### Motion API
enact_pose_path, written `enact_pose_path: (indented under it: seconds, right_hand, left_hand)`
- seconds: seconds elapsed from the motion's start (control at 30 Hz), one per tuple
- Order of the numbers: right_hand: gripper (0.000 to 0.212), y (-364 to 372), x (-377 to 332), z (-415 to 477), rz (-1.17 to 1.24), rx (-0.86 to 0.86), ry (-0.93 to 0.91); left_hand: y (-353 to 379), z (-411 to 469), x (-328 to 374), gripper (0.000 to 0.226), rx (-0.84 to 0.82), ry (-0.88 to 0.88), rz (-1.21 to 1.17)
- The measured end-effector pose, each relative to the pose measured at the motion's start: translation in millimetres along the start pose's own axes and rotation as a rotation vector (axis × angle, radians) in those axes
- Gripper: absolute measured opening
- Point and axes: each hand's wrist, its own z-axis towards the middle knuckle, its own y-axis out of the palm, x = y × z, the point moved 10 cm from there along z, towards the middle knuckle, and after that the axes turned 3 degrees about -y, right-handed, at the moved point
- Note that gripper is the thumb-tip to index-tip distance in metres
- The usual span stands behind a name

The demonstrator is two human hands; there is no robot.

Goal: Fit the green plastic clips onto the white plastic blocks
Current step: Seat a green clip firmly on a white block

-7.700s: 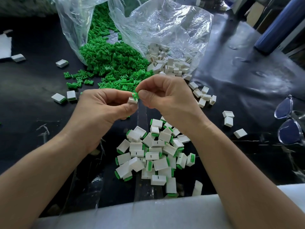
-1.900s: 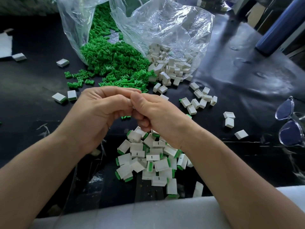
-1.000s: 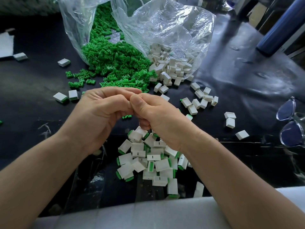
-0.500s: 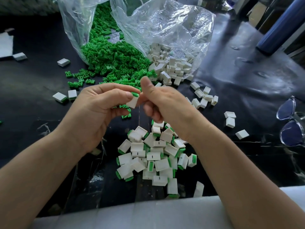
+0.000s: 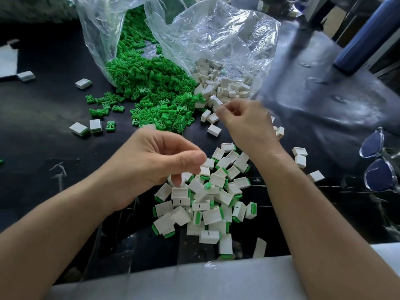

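Reaching among loose white blocks (image 5: 225, 87) just ahead, my right grip (image 5: 244, 122) curls; I cannot tell if it pinches one. My left grip (image 5: 155, 161) hangs slack, empty, green clips (image 5: 151, 83) beyond. A hasty pinch may scatter blocks.

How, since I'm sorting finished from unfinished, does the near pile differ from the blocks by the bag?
Near pile: green clips show at many blocks' ends; bag blocks: plain white. Near pile lies on the table close by; bag blocks spill from the clear bag. Both are loose heaps of small white blocks.
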Motion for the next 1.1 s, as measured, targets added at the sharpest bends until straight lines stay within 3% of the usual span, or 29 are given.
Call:
enact_pose_path:
  seconds: [0.23,0.43,0.53,0.63,0.7,0.8,1.1]
  right_hand:
    - [0.032,23,-1,-3,-0.354,-0.137,-0.061]
    - [0.024,28,-2,-4,-0.461,-0.156,-0.109]
    - [0.022,24,-9,-4,-0.281,-0.118,-0.139]
    - [0.015,26,-27,-12,0.089,-0.133,-0.167]
    - [0.011,35,-38,-20,0.209,-0.2,-0.175]
    - [0.014,48,-47,-29,0.25,-0.288,-0.188]
    - [0.013,47,-50,-30,0.27,-0.295,-0.194]
  left_hand:
    - [-28,5,-11,0.029,0.222,-0.051,-0.071]
    - [-34,5,-15,0.02,0.291,-0.072,-0.084]
    - [-41,4,-15,0.01,0.364,-0.057,-0.058]
    - [-49,2,-11,0.03,0.435,0.004,0.012]
    - [-50,1,-9,0.037,0.44,0.023,0.025]
    - [-46,2,-8,0.035,0.409,0.027,0.006]
    - [-53,3,-16,0.005,0.467,-0.033,-0.01]
